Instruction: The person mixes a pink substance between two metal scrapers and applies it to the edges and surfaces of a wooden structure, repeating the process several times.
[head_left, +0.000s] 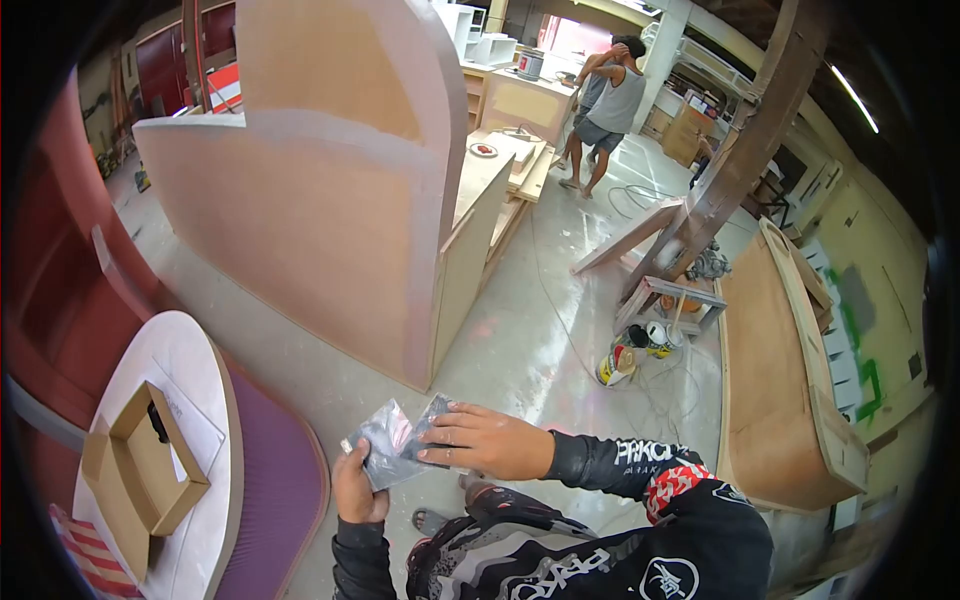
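Note:
A crumpled grey sheet (392,462) with a shiny, plastic-like surface is held between both hands, low in the middle of the head view. My left hand (359,484) pinches its left edge, thumb uppermost. Across the right part of the sheet lies my right hand (485,440), its fingers closed together on it and pointing left. Whitish dust marks the right fingers. What lies under that palm is hidden.
A large curved panel (310,200) stands ahead. At left, a round-ended table (185,345) bears an open cardboard box (150,490). Paint cans (616,366) and a cable lie on the floor by a post (725,175). Two people (610,105) stand farther back.

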